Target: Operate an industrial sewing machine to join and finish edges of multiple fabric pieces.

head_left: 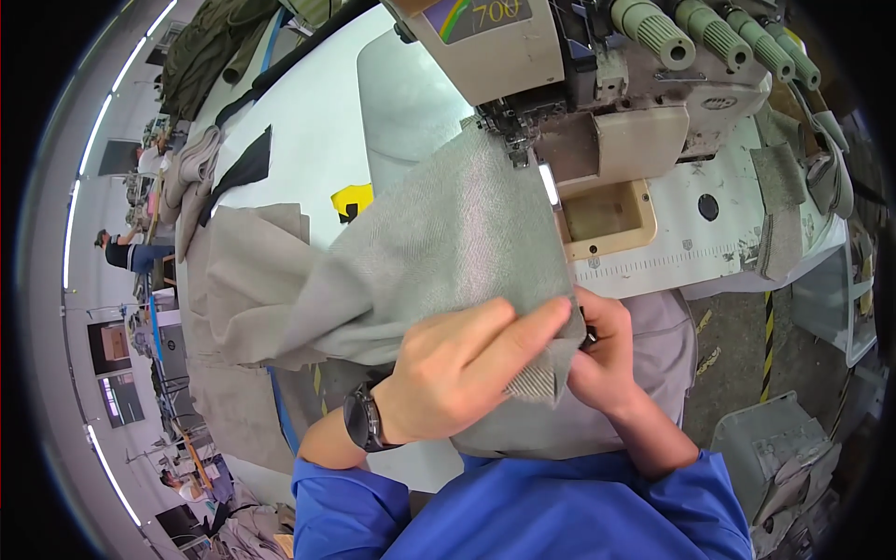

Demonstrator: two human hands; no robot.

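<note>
A piece of grey woven fabric (pixel 420 233) runs from under the presser foot of the overlock sewing machine (pixel 509 131) toward me, its right edge hanging over the table's front. My left hand (pixel 467 364) lies over the near corner, fingers closed on that edge. A striped underside shows at the folded corner below the fingertips. My right hand (pixel 602 355) is closed against the same edge from the right. A small black object (pixel 588 334) shows between its fingers, mostly hidden, so its kind cannot be told. A dark watch is on my left wrist.
More grey fabric (pixel 247 280) is heaped on the left of the white table (pixel 308 121). A yellow piece (pixel 352 201) and black cloth (pixel 245 168) lie beyond. Thread cones top the machine's right. Grey bins (pixel 765 439) stand at right. Other people work far left.
</note>
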